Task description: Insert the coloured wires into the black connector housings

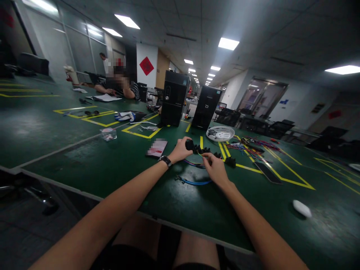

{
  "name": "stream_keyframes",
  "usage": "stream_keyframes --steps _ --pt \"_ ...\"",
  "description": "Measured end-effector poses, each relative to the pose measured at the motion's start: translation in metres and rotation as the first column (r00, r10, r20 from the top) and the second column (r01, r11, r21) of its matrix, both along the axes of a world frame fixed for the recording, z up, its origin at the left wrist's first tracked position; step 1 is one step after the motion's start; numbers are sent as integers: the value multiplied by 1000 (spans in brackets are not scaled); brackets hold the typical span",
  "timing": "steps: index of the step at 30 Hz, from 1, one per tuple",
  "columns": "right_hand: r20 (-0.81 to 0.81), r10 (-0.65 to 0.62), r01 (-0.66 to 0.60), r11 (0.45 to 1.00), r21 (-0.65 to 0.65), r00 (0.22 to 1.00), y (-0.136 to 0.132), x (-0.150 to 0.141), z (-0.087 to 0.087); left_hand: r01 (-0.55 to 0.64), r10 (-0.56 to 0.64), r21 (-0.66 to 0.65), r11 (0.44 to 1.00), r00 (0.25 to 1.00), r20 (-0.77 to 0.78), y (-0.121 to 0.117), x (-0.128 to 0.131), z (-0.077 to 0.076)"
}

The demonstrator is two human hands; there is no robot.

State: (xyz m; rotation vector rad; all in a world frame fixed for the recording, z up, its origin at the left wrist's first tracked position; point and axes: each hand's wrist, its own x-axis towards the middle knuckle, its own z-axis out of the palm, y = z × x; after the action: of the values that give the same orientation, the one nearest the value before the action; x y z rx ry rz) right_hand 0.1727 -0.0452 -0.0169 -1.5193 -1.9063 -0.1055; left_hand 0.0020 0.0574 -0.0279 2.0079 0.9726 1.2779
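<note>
My left hand (180,149), with a watch on its wrist, is closed round a black connector (190,144) at the end of a wire harness. My right hand (216,168) pinches a thin green-yellow wire (200,154) that runs to that connector. Several more black connectors (222,156) lie in a row on the green table (84,165) just beyond my hands. Blue wires (194,182) lie on the table under my hands.
A phone (157,147) lies left of my hands, a dark flat device (271,173) to the right. Two black computer towers (174,98) stand behind, with a white fan grille (220,133), coloured cables (250,147) and a white object (302,208). A person sits at the far left table.
</note>
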Motion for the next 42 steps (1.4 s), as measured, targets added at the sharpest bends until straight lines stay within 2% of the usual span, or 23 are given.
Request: stream_keyframes --steps 3,6,9,13,19,21,25,28,33,42 --pt "-20 9 -8 998 56 1000 -3 -3 4 156 -111 -213 965 971 210 -9 5 7" --pt "-30 33 -31 996 88 999 -5 -5 8 284 -176 -320 904 928 329 -17 11 11" --pt "-30 60 -57 994 97 998 -5 -5 8 350 -203 -349 869 896 394 -23 16 11" --pt "-24 93 -90 993 79 995 -5 -3 5 343 -174 -349 872 884 434 -24 20 8" --pt "-18 108 -107 993 44 994 -5 -2 4 407 -158 -428 807 847 507 -21 21 4" --pt "1 99 -99 995 23 995 -5 -2 4 450 -155 -454 769 821 550 -22 21 6" --pt "22 81 -81 997 10 996 -5 -2 3 562 -98 -507 653 727 680 -23 23 11" --pt "-4 75 -75 997 18 997 -4 -2 4 622 -69 -492 609 659 749 -22 24 13" --pt "-60 65 -63 997 35 996 -3 -1 5 679 -68 -438 589 582 810 -22 22 13" --pt "-60 50 -47 998 48 997 0 1 4 655 -76 -428 622 595 800 -27 27 11"
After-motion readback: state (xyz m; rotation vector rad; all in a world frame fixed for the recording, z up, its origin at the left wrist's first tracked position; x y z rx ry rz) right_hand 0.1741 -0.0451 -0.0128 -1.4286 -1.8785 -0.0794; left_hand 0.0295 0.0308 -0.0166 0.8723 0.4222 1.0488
